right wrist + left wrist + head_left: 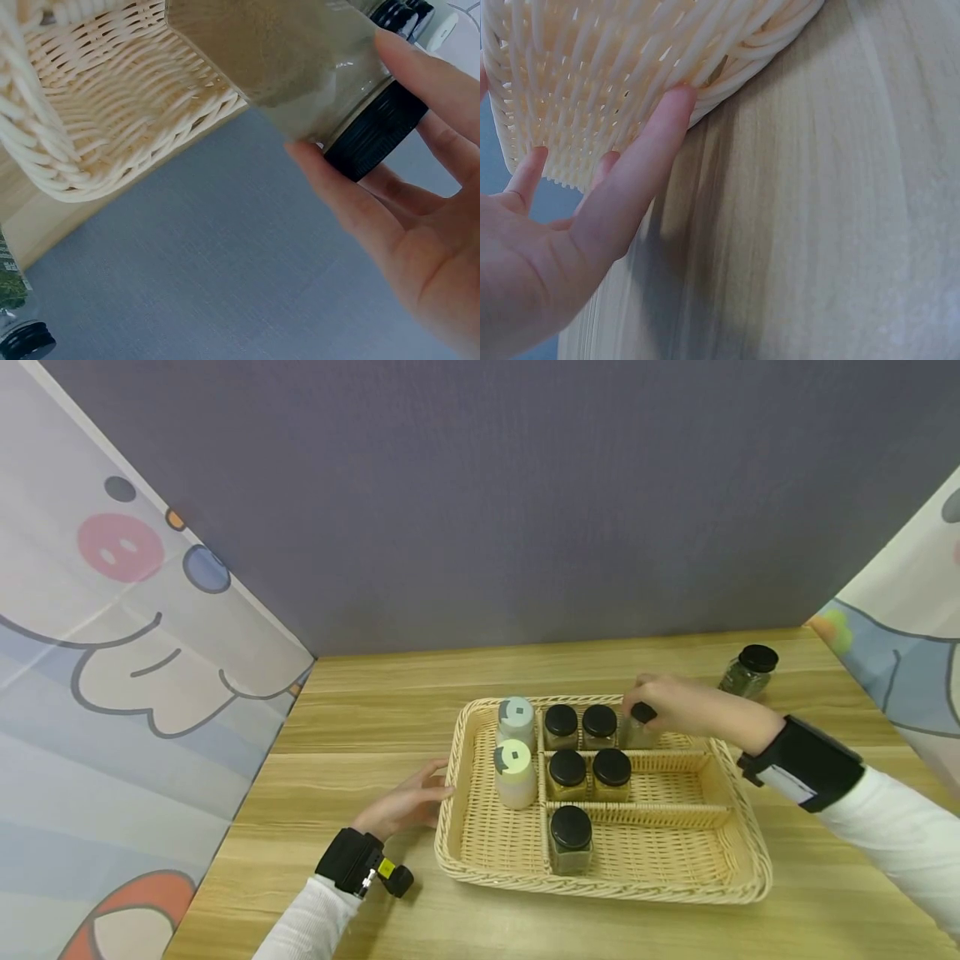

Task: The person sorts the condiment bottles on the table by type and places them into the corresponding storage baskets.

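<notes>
A wicker basket [480, 881] with dividers stands on the wooden table. My left hand [405, 802] touches its left outer wall, the fingers nearly straight against the weave [592, 82]. In the back right compartment, my right hand [663, 703] pinches a black-capped spice jar [285, 67] near its lid; brownish powder shows inside. Left of it in that row are two black-lidded jars [599, 722]. Two more jars [567, 770] with yellow contents sit in the middle row, and one jar [572, 839] in the front row. The left compartment holds two pale-capped shakers [516, 777].
A black-lidded jar of green herbs [746, 672] stands on the table behind the basket's right corner. A grey panel [510, 510] rises at the back, and cartoon-printed sheets [135, 693] flank the table. Each wrist wears a black strap [810, 764].
</notes>
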`<action>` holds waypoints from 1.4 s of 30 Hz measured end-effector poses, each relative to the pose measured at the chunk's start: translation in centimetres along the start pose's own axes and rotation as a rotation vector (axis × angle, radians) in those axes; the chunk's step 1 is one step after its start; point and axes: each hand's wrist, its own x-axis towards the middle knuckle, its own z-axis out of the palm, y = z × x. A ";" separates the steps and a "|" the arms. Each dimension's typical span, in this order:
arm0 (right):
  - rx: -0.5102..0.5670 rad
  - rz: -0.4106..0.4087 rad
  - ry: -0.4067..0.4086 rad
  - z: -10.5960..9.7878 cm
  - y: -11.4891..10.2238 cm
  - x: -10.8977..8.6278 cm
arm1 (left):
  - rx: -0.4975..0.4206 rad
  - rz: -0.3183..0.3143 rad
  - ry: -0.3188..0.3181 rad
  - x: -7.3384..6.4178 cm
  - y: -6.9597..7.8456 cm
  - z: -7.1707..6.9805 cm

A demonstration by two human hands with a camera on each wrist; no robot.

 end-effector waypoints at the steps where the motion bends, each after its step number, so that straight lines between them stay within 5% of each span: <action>1: -0.002 0.003 -0.003 0.1 0.0 0.0 | 0.000 0.001 0.000 0.0 0.0 0.0; 42: -0.034 0.017 -0.033 2.1 0.3 0.4 | 0.000 0.007 -0.011 0.0 0.0 0.0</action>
